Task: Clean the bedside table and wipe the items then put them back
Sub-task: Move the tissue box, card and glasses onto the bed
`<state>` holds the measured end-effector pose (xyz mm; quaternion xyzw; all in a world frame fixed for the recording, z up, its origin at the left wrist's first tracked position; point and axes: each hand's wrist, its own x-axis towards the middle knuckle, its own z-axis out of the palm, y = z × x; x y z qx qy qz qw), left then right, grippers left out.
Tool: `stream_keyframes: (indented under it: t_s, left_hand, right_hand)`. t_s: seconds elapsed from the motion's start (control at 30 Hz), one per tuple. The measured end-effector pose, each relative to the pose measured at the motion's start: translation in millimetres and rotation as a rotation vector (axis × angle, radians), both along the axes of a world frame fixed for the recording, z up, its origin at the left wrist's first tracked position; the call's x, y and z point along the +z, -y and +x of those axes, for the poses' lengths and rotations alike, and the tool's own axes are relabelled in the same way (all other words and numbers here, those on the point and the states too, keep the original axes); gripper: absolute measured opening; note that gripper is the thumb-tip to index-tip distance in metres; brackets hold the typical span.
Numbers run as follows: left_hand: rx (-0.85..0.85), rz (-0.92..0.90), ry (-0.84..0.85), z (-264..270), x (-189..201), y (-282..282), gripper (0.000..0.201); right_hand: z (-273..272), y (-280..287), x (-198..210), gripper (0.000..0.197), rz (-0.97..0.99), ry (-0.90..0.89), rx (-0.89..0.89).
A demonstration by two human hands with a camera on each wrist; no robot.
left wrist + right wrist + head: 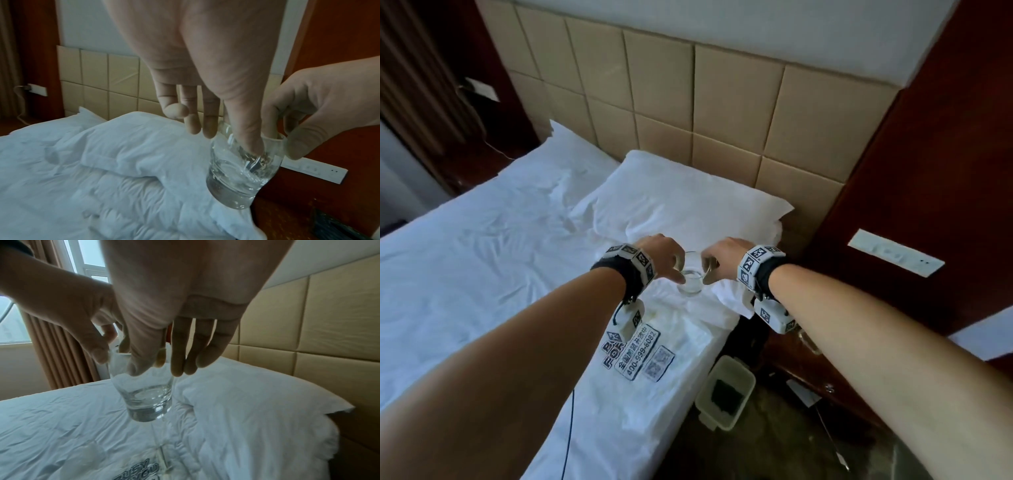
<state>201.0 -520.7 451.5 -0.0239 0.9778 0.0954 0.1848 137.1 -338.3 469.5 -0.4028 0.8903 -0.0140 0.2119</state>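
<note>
I am holding a clear glass (242,170) by its rim: left hand (661,255) and right hand (726,255) both pinching it. Below the grip, white bedding (482,260) is lying, perhaps touching its base.

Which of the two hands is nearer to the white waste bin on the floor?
Right. The right hand pinches the rim of the drinking glass on the side toward the waste bin; the left hand holds the rim's opposite side, over the bed.
</note>
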Motion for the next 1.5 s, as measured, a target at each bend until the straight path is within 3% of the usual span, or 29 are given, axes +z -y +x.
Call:
stream_keyframes:
  t_s: [0.3,0.73,1.17,1.5]
  left_hand:
    - [0.129,0.092,0.071,56,-48,101,0.027]
    - [0.279,0.125,0.235,48,-168,164,0.031]
    - [0.255,0.197,0.385,12,-290,157,0.030]
    - [0.174,0.217,0.340,-9,-360,128,0.025]
  right_hand:
    - [33,114,-45,0.025,0.099,0.034,0.127]
    - [10,203,-159,0.023,0.220,0.114,0.243]
    - [-25,205,-272,0.031,0.307,0.180,0.332]
    - [-42,173,-348,0.029,0.351,0.145,0.268]
